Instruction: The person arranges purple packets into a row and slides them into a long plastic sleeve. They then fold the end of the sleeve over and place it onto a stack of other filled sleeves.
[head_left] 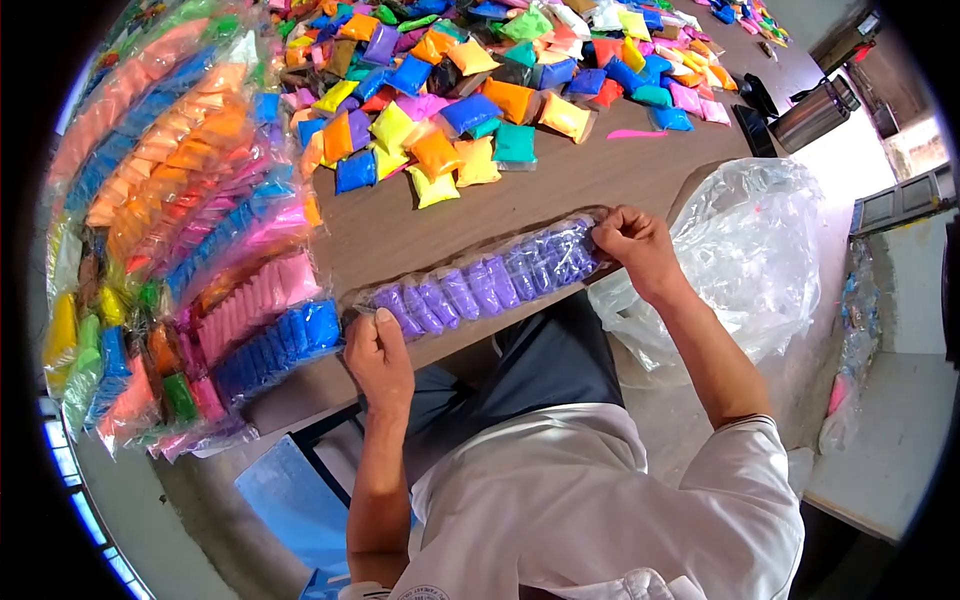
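Observation:
A long clear plastic sleeve of purple packets (pixel 460 292) lies along the front edge of the brown table. The packets stand side by side in a row inside it. My left hand (pixel 380 358) is closed on the sleeve's left end, thumb on top. At the other end, my right hand (pixel 637 248) pinches the plastic between thumb and fingers. Beside my left hand is a similar sleeve of blue packets (pixel 282 345), lying apart from the purple one.
Filled sleeves in many colours (pixel 165 190) are stacked at the left. Loose coloured packets (pixel 435 155) heap across the back of the table (pixel 370 232). A large clear plastic bag (pixel 750 260) hangs by the right edge. A metal flask (pixel 815 115) lies at the far right.

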